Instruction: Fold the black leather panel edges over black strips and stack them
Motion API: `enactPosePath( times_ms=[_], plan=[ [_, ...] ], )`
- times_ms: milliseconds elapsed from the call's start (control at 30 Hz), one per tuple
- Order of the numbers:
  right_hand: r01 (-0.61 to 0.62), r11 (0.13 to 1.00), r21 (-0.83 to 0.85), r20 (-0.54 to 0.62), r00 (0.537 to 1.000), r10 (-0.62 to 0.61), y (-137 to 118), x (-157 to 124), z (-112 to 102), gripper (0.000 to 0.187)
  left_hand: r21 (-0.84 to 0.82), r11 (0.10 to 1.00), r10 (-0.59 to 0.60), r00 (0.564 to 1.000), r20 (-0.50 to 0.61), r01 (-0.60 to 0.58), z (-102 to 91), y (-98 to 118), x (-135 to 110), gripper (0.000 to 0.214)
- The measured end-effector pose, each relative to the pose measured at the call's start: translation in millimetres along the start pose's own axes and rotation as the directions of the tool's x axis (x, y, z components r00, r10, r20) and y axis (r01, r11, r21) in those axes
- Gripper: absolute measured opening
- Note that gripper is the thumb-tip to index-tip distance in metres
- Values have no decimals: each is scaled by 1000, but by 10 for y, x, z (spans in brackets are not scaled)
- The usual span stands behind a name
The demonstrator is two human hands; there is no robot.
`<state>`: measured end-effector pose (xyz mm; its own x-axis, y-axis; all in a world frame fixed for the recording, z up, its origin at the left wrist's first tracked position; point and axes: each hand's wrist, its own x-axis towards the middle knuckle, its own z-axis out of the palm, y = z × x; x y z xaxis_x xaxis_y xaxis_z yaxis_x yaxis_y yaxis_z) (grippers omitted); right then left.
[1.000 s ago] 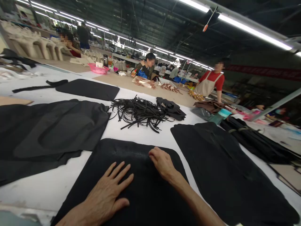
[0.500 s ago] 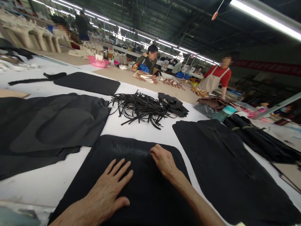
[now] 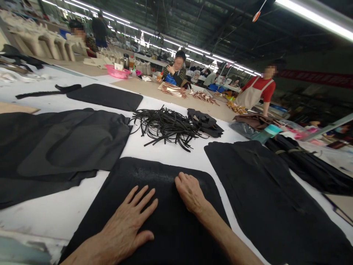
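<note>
A black sheet [image 3: 165,228] of leather-like material lies flat in front of me, with a pale, dusty-looking streak along its upper part. My left hand [image 3: 129,217] rests palm down on it, fingers spread. To the right of the streak, my right hand [image 3: 190,191] presses on the same sheet with its fingers curled in. Whatever those fingers may hold is hidden beneath them. Beyond the sheet's far edge sits a tangled heap of thin black strips [image 3: 168,127].
More black sheets [image 3: 74,143] lie at left, others [image 3: 270,195] at right. A smaller black panel [image 3: 104,96] and crumpled black pieces [image 3: 205,122] are farther back. A teal-lidded bottle [image 3: 267,134] is at right. Across the table are a pink basket [image 3: 118,71] and co-workers.
My right hand has shifted slightly toward me on the sheet, fingers still curled. The left hand stays spread flat. The whole view has moved slightly; a co-worker opposite has raised a hand.
</note>
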<state>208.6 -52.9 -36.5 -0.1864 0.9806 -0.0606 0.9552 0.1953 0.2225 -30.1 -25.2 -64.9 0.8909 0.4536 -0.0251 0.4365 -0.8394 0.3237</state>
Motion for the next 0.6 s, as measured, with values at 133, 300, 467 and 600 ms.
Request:
enactPosePath(
  times_ms=[133, 300, 467, 600],
  plan=[
    [-10, 999, -36, -3, 1000, 10, -62, 32, -2, 23, 9, 1000, 3, 1000, -6, -2, 11, 6, -4, 70],
    [-31, 998, -50, 0, 1000, 31, -125, 65, -27, 23, 21, 1000, 10, 1000, -28, -10, 52, -11, -13, 69],
    [-75, 997, -26, 8, 997, 76, -175, 96, -86, 24, 3, 999, 36, 999, -40, -36, 28, -13, -15, 67],
    [-212, 977, 10, -9, 977, 212, -60, 125, -110, 26, 9, 1000, 27, 1000, -13, -26, 7, 6, -16, 64]
  ],
)
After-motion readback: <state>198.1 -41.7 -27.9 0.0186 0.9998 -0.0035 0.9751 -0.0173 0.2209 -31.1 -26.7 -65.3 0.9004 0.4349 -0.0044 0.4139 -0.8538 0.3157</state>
